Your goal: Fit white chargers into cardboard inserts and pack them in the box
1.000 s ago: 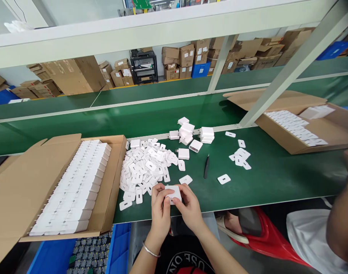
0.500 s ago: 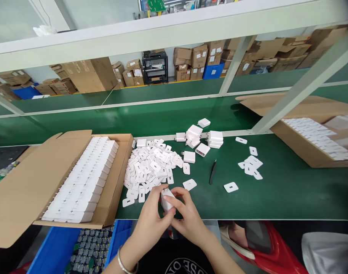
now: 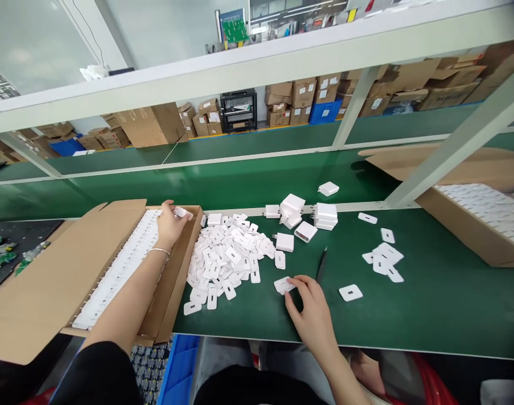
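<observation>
White charger (image 3: 181, 212) in its grip, the left hand (image 3: 169, 226) has moved apart to the carton (image 3: 169, 298), while the right hand (image 3: 312, 315) pinches a slotted plate (image 3: 283, 285).

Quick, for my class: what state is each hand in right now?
Left hand: closed on a white block, at the open carton.
Right hand: pinching a white plate.

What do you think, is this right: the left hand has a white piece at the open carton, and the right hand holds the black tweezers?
Not quite: the right hand is on a white slotted plate; the black tweezers lie on the green table, as the head view shows. The left hand does have a white piece at the open carton.
</observation>
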### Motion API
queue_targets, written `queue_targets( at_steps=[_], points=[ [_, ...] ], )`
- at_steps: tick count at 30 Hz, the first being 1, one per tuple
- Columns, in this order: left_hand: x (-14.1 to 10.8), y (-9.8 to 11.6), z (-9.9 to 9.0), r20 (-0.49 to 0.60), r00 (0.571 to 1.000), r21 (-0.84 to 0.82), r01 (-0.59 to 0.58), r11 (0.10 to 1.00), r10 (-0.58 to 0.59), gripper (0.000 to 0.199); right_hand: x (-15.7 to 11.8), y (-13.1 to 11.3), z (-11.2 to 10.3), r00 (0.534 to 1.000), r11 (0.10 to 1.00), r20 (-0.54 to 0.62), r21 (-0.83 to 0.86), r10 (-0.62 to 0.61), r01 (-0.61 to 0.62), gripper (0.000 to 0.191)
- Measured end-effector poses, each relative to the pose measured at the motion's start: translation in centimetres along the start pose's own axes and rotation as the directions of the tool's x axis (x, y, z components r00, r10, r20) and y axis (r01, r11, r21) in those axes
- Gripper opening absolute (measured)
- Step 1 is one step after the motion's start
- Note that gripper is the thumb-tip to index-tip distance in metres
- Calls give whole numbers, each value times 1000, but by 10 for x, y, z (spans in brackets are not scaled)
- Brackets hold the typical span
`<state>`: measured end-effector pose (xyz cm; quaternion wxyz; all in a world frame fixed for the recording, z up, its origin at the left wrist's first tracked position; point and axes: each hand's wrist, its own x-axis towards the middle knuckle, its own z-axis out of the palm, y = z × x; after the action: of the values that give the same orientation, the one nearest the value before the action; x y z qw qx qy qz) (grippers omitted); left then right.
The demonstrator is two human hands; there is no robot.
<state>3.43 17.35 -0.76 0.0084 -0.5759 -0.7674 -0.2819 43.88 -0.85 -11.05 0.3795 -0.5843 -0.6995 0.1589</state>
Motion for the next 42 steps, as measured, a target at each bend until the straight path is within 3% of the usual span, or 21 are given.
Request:
queue_targets(
  at_steps=[5,8,11,16,23,25,28,30,32,35,38,42],
  points=[
    [22,-6,22,-39,996,115,84,990,-80,77,1,-4,-2,999,1000,37,-17,5,-4,21],
    [33,-13,22,-46,970,231,243,942,-238,101,1,-4,-4,999,1000,40,-5,20,-19,20],
    [42,-25,16,-6,916,318,382,868,-401,106,0,-4,-5,998,1000,50,9,28,-29,20],
    [48,-36,9,5,912,404,373,835,-409,107,-1,-3,-5,998,999,61,30,17,-19,19],
    [41,-18,21,-19,919,481,353,802,-394,98,0,-3,-6,999,999,51,37,10,-11,18],
    [32,-17,20,-35,939,502,312,806,-342,97,0,-3,-5,999,999,51,40,6,-8,17],
    [6,-24,18,-31,997,558,80,826,-76,85,0,-3,-4,999,999,48,41,3,-5,16],
    [-13,-30,18,77,991,565,-136,814,112,72,0,-3,-3,999,1000,51,20,4,-5,20],
    [-28,-35,18,209,960,541,-274,795,188,64,0,-4,-2,998,999,59,-38,-4,6,31],
    [-32,-36,14,295,939,534,-316,785,177,60,1,-6,0,996,988,84,-149,-30,43,43],
    [-17,-30,2,360,926,539,-308,784,117,53,2,-8,1,995,979,96,-196,-43,61,38],
    [-6,3,-14,416,907,535,-295,792,56,43,2,-10,2,997,984,57,-171,-45,54,27]
  ],
)
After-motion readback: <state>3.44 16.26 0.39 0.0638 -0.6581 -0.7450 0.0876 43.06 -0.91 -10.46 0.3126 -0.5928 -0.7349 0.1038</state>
